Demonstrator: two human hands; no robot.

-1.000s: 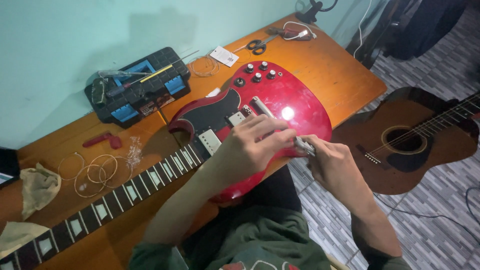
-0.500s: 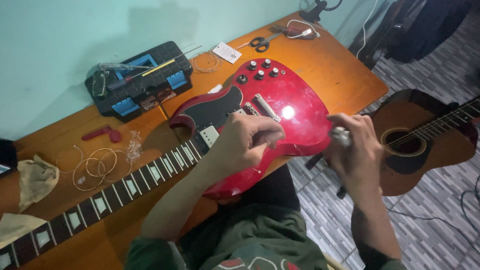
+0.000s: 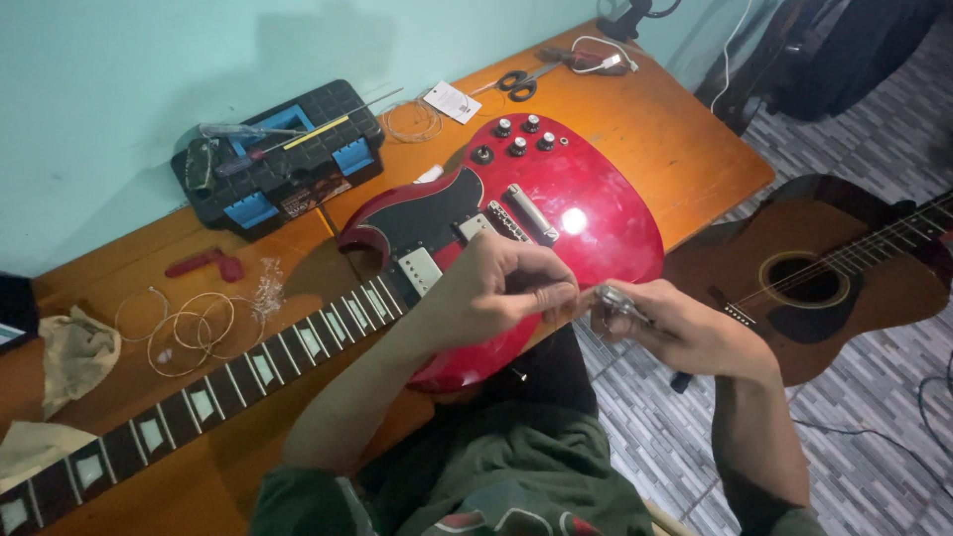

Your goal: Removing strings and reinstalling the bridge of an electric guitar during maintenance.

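- Metal tool (image 3: pixel 620 301), small and silvery, sits pinched in the right hand (image 3: pixel 685 333) just off the lower edge of the red electric guitar (image 3: pixel 516 213); its exact kind is too small to tell.
- Handling, as I judge it: rigid, light and smooth, so apt to slip; best gripped by its body between thumb and fingers, as it is held now.
- Left hand (image 3: pixel 496 288) lies over the guitar's body just below the bridge, fingers curled together as if pinching something fine; what it grasps, if anything, I cannot tell.
- The guitar looks heavy and glossy, easily scratched; it lies flat on the orange table (image 3: pixel 655 129), neck running off to the left.
- Behind the guitar, against the wall, stands a black and blue toolbox (image 3: pixel 283 159); scissors (image 3: pixel 521 81) lie past the guitar's knobs.
- Left of the guitar's body lie coiled strings (image 3: pixel 189 328) and a beige cloth (image 3: pixel 74 352).
- Right of it, on the floor, an acoustic guitar (image 3: pixel 824 278).
- Half a second ago the right hand was out over the acoustic guitar; now it has come back close to the left.
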